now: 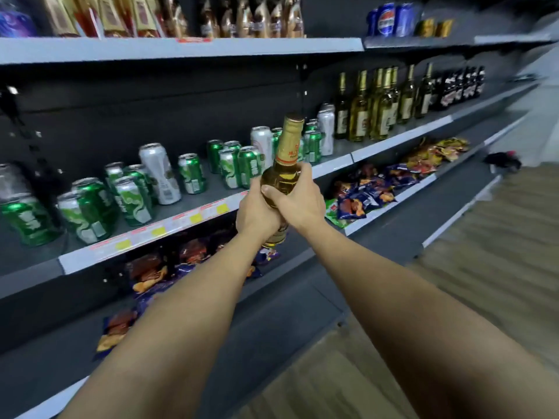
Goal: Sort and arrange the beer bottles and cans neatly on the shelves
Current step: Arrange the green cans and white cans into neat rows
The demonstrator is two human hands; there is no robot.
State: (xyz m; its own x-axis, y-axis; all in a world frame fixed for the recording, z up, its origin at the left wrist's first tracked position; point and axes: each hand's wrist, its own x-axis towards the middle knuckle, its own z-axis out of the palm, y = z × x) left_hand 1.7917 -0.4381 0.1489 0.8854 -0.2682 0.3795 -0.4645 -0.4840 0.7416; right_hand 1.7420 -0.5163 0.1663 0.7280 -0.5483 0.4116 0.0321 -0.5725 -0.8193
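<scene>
Snack bags (pixel 366 192) lie in a row on the lower shelf (pixel 393 213). Blue soda cans (pixel 390 19) stand on the top shelf (pixel 423 42) at the right. The wooden floor (pixel 499 237) shows a dark object (pixel 503 160), too blurred to tell.

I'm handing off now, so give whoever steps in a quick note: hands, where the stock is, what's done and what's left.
Left hand and right hand both grip one gold-capped beer bottle, upright, in front of the middle shelf.
Matching bottles already stand grouped to the right on that shelf.
Green cans and taller silver cans stand mixed and loosely spaced on the left.
Left: shelve the held bottle with its group, then sort the cans.
</scene>
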